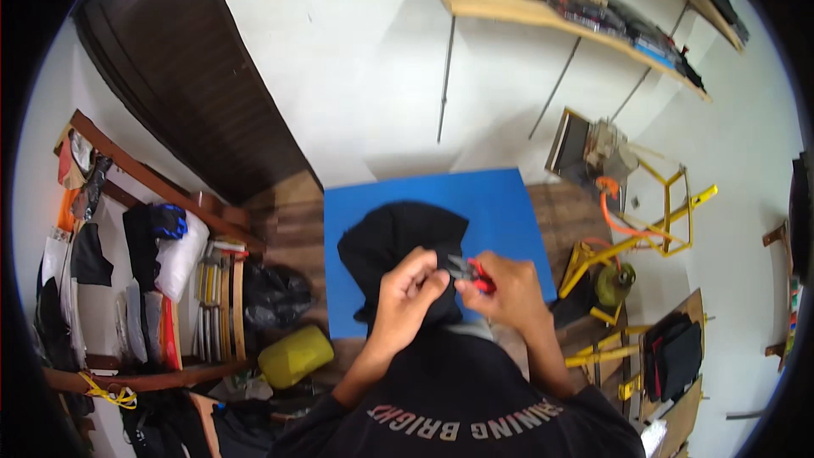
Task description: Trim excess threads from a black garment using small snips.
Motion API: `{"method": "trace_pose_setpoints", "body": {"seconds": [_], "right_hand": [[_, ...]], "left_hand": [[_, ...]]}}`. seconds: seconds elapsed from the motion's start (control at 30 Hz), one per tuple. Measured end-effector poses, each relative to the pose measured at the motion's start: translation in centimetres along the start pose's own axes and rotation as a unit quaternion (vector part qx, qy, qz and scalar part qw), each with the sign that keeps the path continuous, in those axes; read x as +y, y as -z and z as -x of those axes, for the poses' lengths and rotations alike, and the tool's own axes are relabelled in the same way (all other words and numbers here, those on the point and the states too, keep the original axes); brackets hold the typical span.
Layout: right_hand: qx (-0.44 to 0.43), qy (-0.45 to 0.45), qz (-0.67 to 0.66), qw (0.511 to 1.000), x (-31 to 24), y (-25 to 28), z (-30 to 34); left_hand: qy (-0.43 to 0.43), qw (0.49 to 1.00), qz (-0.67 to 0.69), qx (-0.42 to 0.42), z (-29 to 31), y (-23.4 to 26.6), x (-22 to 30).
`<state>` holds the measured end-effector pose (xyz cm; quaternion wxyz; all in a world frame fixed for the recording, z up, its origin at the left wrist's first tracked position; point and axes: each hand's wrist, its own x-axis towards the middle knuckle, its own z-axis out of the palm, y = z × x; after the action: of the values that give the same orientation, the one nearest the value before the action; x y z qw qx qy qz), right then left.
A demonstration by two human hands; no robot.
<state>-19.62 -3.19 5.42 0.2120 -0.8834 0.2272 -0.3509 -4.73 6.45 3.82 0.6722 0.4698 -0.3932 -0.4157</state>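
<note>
Head view, only 1 camera: black cloth (pixel 398 246) lies bunched on the blue mat (pixel 509 212), mat sits on a wood table (pixel 568 212) against the white wall. Left hand (pixel 407 288) has its fingers closed together, pinching a fold of the cloth at its near edge and lifting it a bit. Right hand (pixel 509 293) is curled tight around red-handled snips (pixel 471 271), blades pointing left at the pinched spot, touching or just beside the left fingertips; can't tell if the blades are open, too small. Looks like trimming a thread or seam at that fold. To do it well: keep the fold taut between the pinching fingers, get only the thread between the blade tips, keep tips off the fabric layer below and clear of the left thumb, cut with a short snip at the tips rather than deep in the blades. Around: yellow metal frame (pixel 653 220) on the right, yellow bag (pixel 295 354) and black bag (pixel 275 293) on the floor at left, rack of clothes (pixel 127 280) far left, 2 wall shelves (pixel 543 13) above.
</note>
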Motion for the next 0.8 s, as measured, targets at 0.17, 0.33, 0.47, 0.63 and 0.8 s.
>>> {"method": "trace_pose_setpoints", "body": {"seconds": [0.17, 0.33, 0.47, 0.63, 0.8], "right_hand": [[-0.011, -0.009, 0.035, 0.999, -0.9, -0.2, 0.2], [-0.001, -0.004, -0.004, 1.0, -0.5, -0.7, -0.1], [-0.046, 0.033, -0.012, 0.998, -0.5, -0.1, -0.2], [0.149, -0.042, -0.093, 0.984, 3.3, 0.1, 0.1], [0.134, -0.319, -0.639, 0.686, 4.2, 1.4, -1.7]], "left_hand": [[-0.02, 0.999, 0.037, 0.003, 0.3, 0.5, -0.5], [0.013, 0.996, 0.085, 0.035, -0.4, 0.4, 0.0], [0.046, 0.983, 0.158, 0.08, -0.4, 0.8, 0.0], [0.022, 0.981, 0.169, 0.092, -1.5, 0.9, -0.4], [0.012, 0.988, 0.136, 0.075, -1.9, 0.4, -0.4]]}}
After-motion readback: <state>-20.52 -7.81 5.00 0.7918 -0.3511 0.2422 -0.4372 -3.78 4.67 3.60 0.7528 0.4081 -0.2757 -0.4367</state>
